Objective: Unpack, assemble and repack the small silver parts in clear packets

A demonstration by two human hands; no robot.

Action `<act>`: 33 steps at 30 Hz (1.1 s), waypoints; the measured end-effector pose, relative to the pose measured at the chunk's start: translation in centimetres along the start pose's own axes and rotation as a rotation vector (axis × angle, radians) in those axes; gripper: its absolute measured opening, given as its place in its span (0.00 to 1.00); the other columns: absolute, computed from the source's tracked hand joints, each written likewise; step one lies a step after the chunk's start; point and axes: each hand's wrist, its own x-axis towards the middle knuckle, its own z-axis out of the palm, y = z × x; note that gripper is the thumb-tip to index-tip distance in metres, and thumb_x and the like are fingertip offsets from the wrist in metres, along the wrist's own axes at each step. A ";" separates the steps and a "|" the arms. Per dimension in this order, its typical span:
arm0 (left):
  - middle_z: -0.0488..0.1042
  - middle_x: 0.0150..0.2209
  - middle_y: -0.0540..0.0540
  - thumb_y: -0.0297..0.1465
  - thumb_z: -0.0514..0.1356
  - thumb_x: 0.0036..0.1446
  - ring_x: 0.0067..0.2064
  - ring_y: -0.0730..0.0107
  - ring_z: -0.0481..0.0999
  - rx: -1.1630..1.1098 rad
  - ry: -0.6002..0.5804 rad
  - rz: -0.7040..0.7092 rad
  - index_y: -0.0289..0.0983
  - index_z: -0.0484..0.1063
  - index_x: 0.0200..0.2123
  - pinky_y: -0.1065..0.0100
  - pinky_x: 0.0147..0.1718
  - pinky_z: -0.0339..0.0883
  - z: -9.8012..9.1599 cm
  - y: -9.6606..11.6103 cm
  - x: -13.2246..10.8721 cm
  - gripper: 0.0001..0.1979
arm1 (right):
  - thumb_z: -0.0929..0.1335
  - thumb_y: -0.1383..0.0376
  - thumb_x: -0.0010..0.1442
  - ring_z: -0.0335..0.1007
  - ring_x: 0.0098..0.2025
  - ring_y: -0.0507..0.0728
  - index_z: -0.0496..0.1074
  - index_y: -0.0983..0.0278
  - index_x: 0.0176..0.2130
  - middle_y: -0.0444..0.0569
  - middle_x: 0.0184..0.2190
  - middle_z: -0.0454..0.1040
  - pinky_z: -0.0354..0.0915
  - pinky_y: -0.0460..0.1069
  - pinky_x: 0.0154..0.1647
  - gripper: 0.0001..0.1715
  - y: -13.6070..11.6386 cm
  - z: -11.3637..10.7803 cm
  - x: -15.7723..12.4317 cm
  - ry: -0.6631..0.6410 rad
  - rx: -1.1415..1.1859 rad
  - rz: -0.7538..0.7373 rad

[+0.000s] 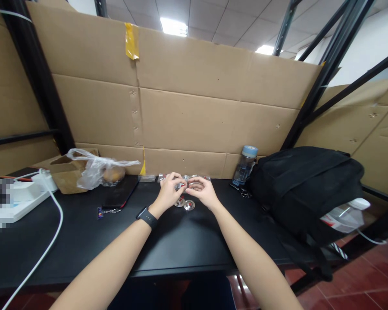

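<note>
My left hand (168,191), with a dark watch (147,217) on its wrist, and my right hand (203,191) meet over the middle of the black table. Between their fingertips they pinch a small shiny piece (183,185) with some red on it; fingers cover most of it, so its exact kind does not show. Just below the hands, a round silver metal disc (189,205) with a red centre lies flat. A second such disc (179,202) touches or nearly touches it on the left. Behind the fingers lie several small clear plastic packets (161,177), partly hidden.
A cardboard panel (194,112) closes off the back of the table (181,249). At left are a white cable (58,224), a paper bag (64,174), a plastic bag (97,170), a dark flat case (121,191) and a keychain (108,211). A bottle (245,165) and black backpack (307,189) stand right.
</note>
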 end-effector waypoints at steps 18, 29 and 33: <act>0.76 0.48 0.46 0.35 0.64 0.60 0.55 0.53 0.67 0.282 -0.230 -0.065 0.44 0.80 0.34 0.51 0.55 0.54 -0.5 -1.5 -0.1 0.05 | 0.74 0.70 0.41 0.70 0.35 0.53 0.75 0.63 0.43 0.45 0.36 0.75 0.66 0.46 0.37 0.26 -0.9 -3.6 0.1 -0.181 -0.734 -0.074; 0.78 0.50 0.45 0.25 0.57 0.56 0.57 0.50 0.71 0.411 -0.486 -0.151 0.46 0.79 0.41 0.50 0.54 0.59 -1.7 -4.7 -0.4 0.15 | 0.78 0.68 0.42 0.74 0.37 0.55 0.80 0.64 0.44 0.48 0.38 0.79 0.66 0.46 0.39 0.26 0.1 -7.1 0.2 -0.360 -0.985 0.173; 0.72 0.58 0.43 0.26 0.55 0.59 0.61 0.52 0.68 0.333 -0.436 -0.013 0.46 0.74 0.53 0.53 0.57 0.60 0.1 -4.0 -0.7 0.20 | 0.79 0.60 0.46 0.72 0.37 0.54 0.80 0.62 0.46 0.47 0.38 0.79 0.66 0.45 0.38 0.26 0.3 -4.8 0.3 -0.473 -0.814 -0.009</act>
